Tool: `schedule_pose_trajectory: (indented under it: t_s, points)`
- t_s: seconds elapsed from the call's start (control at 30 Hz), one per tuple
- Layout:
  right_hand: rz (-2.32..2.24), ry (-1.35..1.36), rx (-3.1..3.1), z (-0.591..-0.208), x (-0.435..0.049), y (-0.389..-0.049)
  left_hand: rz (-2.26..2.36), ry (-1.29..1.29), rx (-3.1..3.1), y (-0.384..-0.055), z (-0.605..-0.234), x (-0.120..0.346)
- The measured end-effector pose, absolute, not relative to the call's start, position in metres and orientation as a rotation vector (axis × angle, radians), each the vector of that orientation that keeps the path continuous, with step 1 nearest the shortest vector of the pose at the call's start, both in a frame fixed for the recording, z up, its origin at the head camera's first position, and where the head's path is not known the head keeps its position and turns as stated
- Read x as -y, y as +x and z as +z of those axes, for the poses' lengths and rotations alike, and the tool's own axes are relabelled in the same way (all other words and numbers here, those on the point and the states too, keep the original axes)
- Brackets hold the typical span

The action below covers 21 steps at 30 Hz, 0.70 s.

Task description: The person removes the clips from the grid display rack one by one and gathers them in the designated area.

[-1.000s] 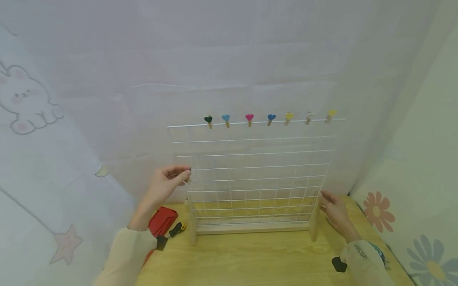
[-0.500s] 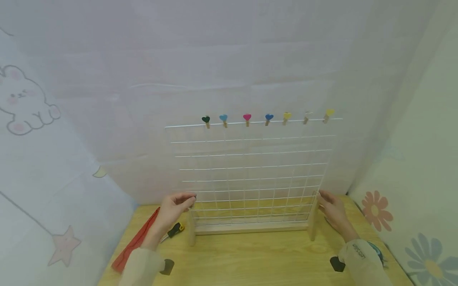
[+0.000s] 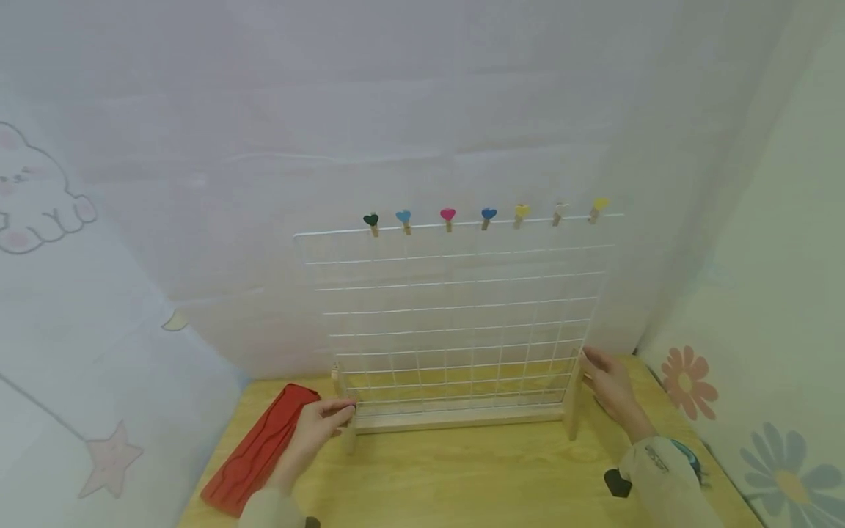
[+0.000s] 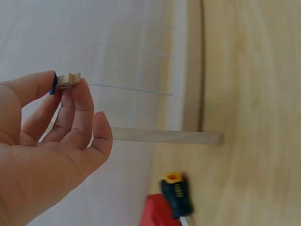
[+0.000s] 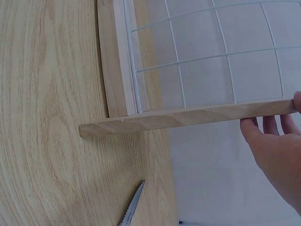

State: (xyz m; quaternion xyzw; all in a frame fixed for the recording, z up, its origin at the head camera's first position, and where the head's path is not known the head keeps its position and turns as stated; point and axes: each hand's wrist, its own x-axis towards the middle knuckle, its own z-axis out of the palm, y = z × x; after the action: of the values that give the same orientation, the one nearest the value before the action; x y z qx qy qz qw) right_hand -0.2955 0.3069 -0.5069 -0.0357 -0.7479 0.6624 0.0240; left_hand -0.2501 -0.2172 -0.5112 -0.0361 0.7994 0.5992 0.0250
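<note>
A white wire grid panel (image 3: 462, 315) stands upright in a wooden stand (image 3: 455, 419). Several small clothespins with coloured hearts, among them a pink clothespin (image 3: 448, 218), are clipped along its top wire. My left hand (image 3: 320, 427) is in front of the stand's lower left end. Between thumb and fingers it pinches a small wooden clothespin (image 4: 70, 80) with a blue top, seen side-on in the left wrist view. At the other end, my right hand (image 3: 609, 381) grips the upper part of the right wooden post (image 5: 188, 118), thumb on one side and fingers on the other.
A red case (image 3: 264, 447) lies on the table (image 3: 462, 484) at the left. The left wrist view shows a black-and-yellow screwdriver handle (image 4: 178, 195) beside it. A serrated blade (image 5: 132, 203) lies near the right post. Pale cloth walls (image 3: 370, 88) surround the table.
My left hand has moved down along the grid's left side to the stand's lower end, carrying the clothespin. The right hand stays on its post. The head view has shifted slightly.
</note>
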Motion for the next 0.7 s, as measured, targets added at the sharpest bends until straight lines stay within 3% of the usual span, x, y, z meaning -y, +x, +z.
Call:
schedule_pose_trajectory:
  t_s: [0.7]
  points:
    - [2.01, -0.067, 2.341, -0.507, -0.306, -0.294, 1.74, -0.35, -2.55, -0.234, -0.609, 0.245]
